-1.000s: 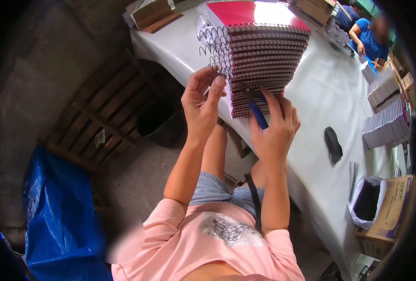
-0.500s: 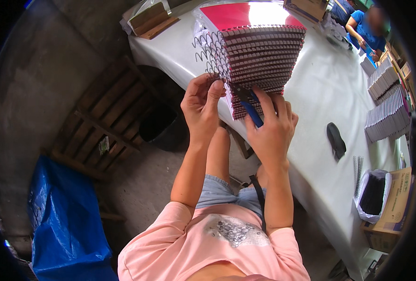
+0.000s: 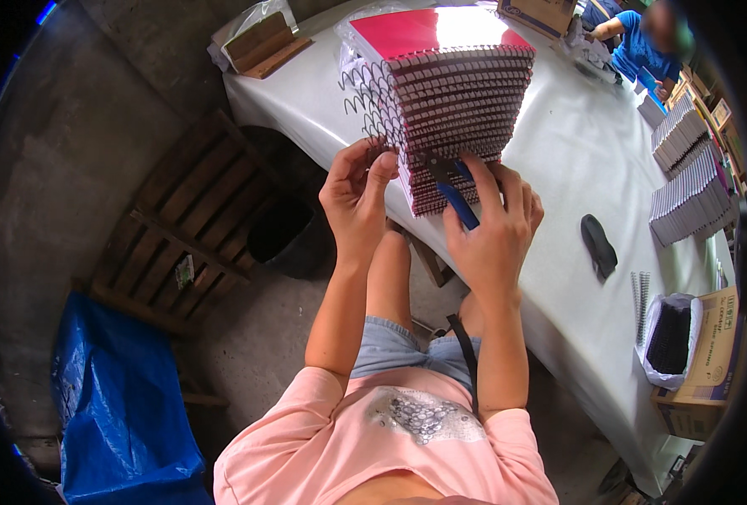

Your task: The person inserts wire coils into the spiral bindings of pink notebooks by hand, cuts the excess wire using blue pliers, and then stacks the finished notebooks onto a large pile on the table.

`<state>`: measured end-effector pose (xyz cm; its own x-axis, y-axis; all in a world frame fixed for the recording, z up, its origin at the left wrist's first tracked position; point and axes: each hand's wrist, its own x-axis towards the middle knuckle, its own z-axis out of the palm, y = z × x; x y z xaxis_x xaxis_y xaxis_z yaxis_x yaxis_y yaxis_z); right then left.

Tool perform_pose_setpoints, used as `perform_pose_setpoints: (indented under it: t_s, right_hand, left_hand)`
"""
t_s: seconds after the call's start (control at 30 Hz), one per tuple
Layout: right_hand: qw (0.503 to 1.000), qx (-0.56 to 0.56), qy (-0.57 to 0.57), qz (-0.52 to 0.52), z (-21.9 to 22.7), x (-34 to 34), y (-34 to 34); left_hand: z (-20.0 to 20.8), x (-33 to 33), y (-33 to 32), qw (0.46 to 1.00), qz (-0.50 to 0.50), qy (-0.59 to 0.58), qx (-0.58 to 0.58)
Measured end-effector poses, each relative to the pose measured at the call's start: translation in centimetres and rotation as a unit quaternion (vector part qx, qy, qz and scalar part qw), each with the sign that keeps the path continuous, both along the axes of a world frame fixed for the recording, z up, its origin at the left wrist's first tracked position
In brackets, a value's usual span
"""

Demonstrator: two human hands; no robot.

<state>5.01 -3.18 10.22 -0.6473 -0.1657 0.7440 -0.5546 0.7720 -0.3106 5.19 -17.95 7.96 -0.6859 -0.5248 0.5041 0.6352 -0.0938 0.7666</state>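
Left hand (image 3: 354, 187): pinching a coil end (image 3: 388, 151)
Right hand (image 3: 493, 206): gripping blue-handled pliers (image 3: 458, 205)
Pliers: slightly nearer your left fingers than a second ago; coil seemingly within reach

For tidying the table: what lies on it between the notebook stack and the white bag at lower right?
In the head view, a dark elongated object and, nearer the white bag, some wire coils lie there.

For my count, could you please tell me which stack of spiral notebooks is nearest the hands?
The red-topped stack, with the left hand and right hand at its near end; the other stacks sit well apart, far right.
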Motion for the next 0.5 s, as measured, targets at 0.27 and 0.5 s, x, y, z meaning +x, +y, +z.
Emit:
perform_pose_setpoints:
  t_s: [0.27, 0.5]
  right_hand:
    - [1.000, 0.013, -0.009, -0.002, 0.0, -0.1, -0.9]
    - [0.998, -0.031, -0.030, 0.036, -1.6, -1.5, -0.7]
  left_hand:
    - [0.3, 0.3, 0.3, 1.000, 0.010, -0.005, 0.005]
    - [0.1, 0.7, 0.8, 1.000, 0.011, -0.012, -0.011]
